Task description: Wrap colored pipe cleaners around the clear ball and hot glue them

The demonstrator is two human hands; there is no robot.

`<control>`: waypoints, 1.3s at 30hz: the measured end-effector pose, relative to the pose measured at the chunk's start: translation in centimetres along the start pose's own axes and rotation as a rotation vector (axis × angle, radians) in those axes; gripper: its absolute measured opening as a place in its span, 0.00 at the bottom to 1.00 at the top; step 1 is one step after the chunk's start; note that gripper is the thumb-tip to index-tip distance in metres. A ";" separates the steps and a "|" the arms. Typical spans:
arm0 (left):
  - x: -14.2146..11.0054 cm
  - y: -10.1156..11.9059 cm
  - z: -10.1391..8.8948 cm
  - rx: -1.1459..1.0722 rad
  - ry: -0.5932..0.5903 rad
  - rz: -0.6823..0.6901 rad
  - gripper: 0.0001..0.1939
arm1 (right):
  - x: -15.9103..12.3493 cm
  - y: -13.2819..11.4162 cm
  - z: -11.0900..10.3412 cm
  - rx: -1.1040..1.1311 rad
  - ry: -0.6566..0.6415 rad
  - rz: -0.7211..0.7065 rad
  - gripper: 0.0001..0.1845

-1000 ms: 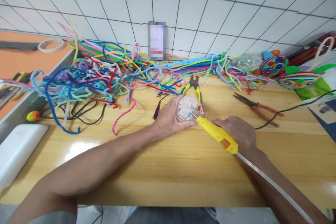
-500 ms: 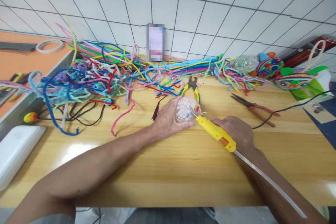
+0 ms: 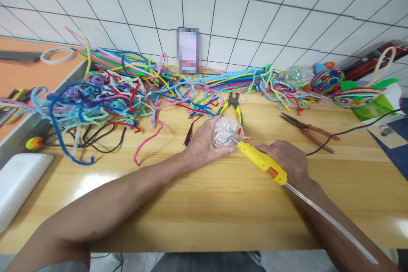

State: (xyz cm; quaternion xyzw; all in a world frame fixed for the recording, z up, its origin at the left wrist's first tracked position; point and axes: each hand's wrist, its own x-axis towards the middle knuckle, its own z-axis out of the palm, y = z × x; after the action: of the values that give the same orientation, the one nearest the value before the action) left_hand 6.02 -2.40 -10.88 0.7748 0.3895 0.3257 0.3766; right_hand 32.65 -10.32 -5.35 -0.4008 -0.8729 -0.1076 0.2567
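Observation:
A round, clear-looking ball [image 3: 223,131] with white, blue and red bits showing sits in my left hand [image 3: 201,144], whose thumb curls under its near side. My right hand [image 3: 285,157] grips a yellow hot glue gun [image 3: 261,162]; the trigger fingers are partly hidden behind it. The gun's metal tip meets or nearly meets the ball's right side. A long translucent glue stick [image 3: 330,221] trails from the gun's rear along my right forearm. Just beyond the ball lie yellow-green handled pliers [image 3: 234,104], partly covered by it.
Tangled pipe cleaners [image 3: 95,97] spread along the back left. Red-handled long-nose pliers [image 3: 310,132] lie right, near a black cord [image 3: 353,126]. Colourful fish-like crafts [image 3: 357,95] stand back right. A phone [image 3: 188,51] leans on the tiled wall; a white device [image 3: 22,187] sits at left.
The glue gun's tip has shifted very slightly left along the ball. Both hands otherwise keep their hold, and the whole view has drifted a little.

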 end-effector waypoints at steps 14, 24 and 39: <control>0.0 -0.1 0.0 -0.008 0.002 0.006 0.54 | -0.1 0.2 0.2 0.018 0.032 0.026 0.14; -0.1 -0.3 0.1 -0.001 0.012 0.013 0.54 | -1.4 0.4 1.3 0.043 -0.056 0.203 0.14; -0.1 -0.4 0.2 0.003 0.023 0.018 0.54 | -1.6 0.4 1.3 0.045 -0.061 0.230 0.14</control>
State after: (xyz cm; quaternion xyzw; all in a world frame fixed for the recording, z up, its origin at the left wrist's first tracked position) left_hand 6.03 -2.36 -11.36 0.7749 0.3874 0.3376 0.3681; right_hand 33.33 -10.62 -7.28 -0.4957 -0.8306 -0.0456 0.2495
